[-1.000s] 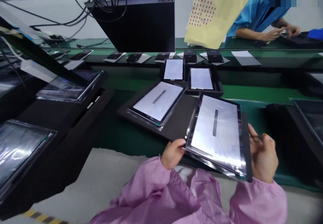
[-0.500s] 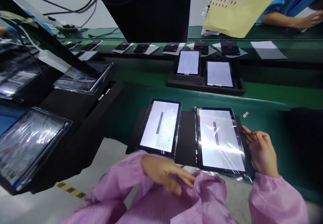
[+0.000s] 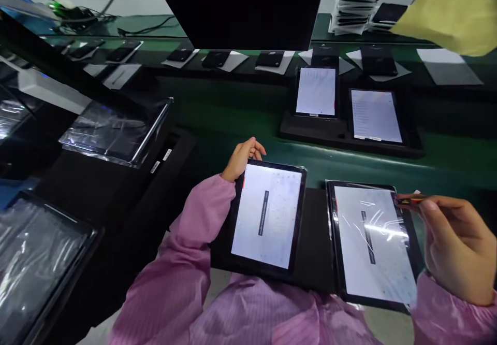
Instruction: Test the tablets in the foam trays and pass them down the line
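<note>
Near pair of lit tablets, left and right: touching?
Apart. The head view shows a strip of the black tray between the left tablet and the right tablet along their facing edges.

A bare strip of black board (image 3: 316,231) leaves a lane from near to far between the left tablet (image 3: 267,215) and the right tablet (image 3: 375,246). Past both, open green surface (image 3: 334,166) runs sideways until the far tray (image 3: 310,127) bars the way. The left hand (image 3: 243,158) blocks the left tablet's far left corner; the right hand (image 3: 460,244) crowds the right tablet's right side. Black blocks (image 3: 171,195) wall off the left, and a monitor (image 3: 240,8) obstructs the far middle.
</note>
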Demonstrator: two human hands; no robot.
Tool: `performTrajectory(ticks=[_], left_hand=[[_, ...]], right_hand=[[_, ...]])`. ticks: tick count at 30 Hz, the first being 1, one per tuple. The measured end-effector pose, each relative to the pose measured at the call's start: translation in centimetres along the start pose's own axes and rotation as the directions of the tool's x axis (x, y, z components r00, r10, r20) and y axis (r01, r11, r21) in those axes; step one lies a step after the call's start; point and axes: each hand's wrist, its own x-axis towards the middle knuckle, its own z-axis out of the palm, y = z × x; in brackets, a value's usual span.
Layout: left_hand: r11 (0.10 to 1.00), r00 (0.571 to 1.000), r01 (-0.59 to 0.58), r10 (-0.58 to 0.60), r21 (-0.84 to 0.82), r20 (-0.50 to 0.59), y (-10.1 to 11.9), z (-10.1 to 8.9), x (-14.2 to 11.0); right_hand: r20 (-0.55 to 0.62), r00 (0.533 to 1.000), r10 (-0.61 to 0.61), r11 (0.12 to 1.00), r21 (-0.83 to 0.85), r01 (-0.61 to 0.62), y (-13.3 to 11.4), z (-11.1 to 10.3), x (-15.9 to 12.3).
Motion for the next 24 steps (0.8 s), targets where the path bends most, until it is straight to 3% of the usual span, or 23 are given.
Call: performTrajectory(ticks=[3, 5, 7, 9, 11, 13, 16, 19, 22, 24], left_hand=[[0.99, 0.993, -0.114, 0.113, -0.078, -0.022, 2.7, 0.5, -2.3], [0.982, 0.987, -0.158, 0.157, -0.104, -0.024, 4.1, 0.5, -3.6], [0.982, 0.987, -0.159, 0.155, -0.102, -0.046, 4.7, 0.4, -4.6], [0.986, 0.987, -0.145, 0.138, -0.084, -0.087, 4.8, 0.1, -4.9], [0.992, 0.986, -0.107, 0.098, -0.06, -0.134, 4.4, -0.1, -4.6], [0.998, 0.983, -0.048, 0.042, -0.029, -0.176, 3.6, -0.1, -3.8], [0.996, 0.973, 0.051, -0.032, 0.074, -0.23, 1.4, 0.5, -2.2], [0.943, 0.976, 0.087, -0.015, 0.323, -0.217, -2.0, 0.7, -1.3], [0.823, 0.993, -0.107, 0.117, 0.558, 0.018, -4.7, -0.8, -1.7], [0.78, 0.978, -0.207, 0.167, 0.591, 0.121, -5.7, -2.6, -2.5]], right_hand=[[0.099, 0.995, -0.031, 0.99, 0.137, 0.017, -2.1, 4.0, -0.7], [0.223, 0.974, 0.049, 0.977, 0.192, -0.093, -2.8, 6.2, -1.7], [0.424, 0.889, 0.174, 0.943, 0.188, -0.275, -2.7, 7.5, -3.2], [0.585, 0.761, 0.279, 0.889, 0.142, -0.435, -2.1, 8.0, -5.0], [0.661, 0.67, 0.339, 0.838, 0.112, -0.535, -1.4, 8.1, -6.8], [0.685, 0.634, 0.359, 0.822, 0.09, -0.562, -0.6, 8.4, -8.2], [0.67, 0.672, 0.314, 0.894, 0.029, -0.446, 0.1, 9.6, -9.0], [0.591, 0.767, 0.248, 0.953, -0.009, -0.301, 0.4, 8.8, -8.4], [0.372, 0.92, 0.121, 0.988, -0.135, -0.076, 0.9, 2.9, -9.0], [0.025, 0.998, 0.059, 0.96, -0.277, -0.05, 2.2, -2.7, -11.0]])
